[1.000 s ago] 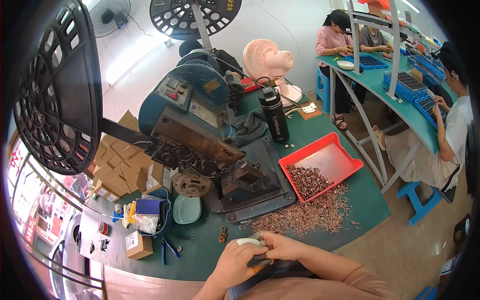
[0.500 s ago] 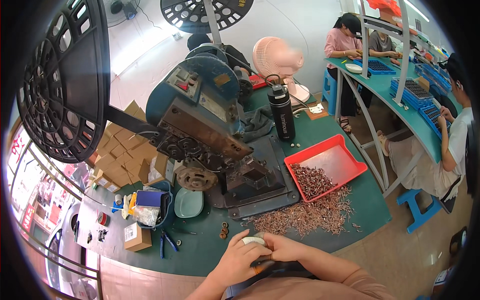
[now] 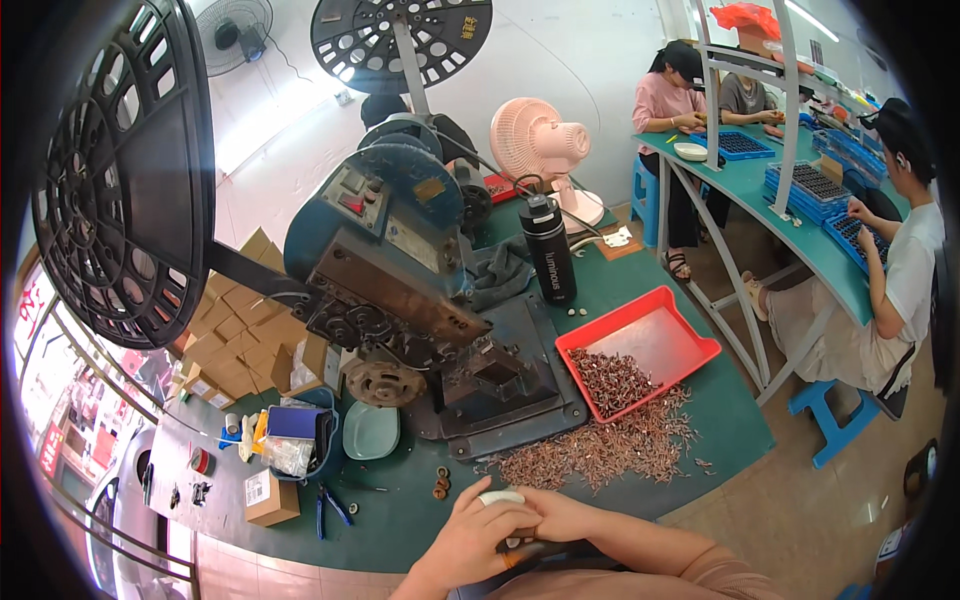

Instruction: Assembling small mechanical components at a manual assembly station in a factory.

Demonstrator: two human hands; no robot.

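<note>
Close to my body, at the green table's near edge, both hands meet around a small whitish, roll-like thing. My left hand is closed over it, fingers bent toward the right. My right hand presses against it from the other side, its fingers closed and partly hidden. Most of the thing lies under the fingers, so its exact kind does not show. An orange band shows at my left hand. Just beyond the hands lie several small brown rings.
A blue press machine stands mid-table. Right of it, small reddish-brown parts spill around a red tray. A black bottle and pink fan stand behind. Blue-handled pliers and a cardboard box lie left.
My hands have drawn closer together, and my right fingers now cover more of the whitish thing. The whole view has shifted slightly. A seated person at the right has moved their hands slightly.
</note>
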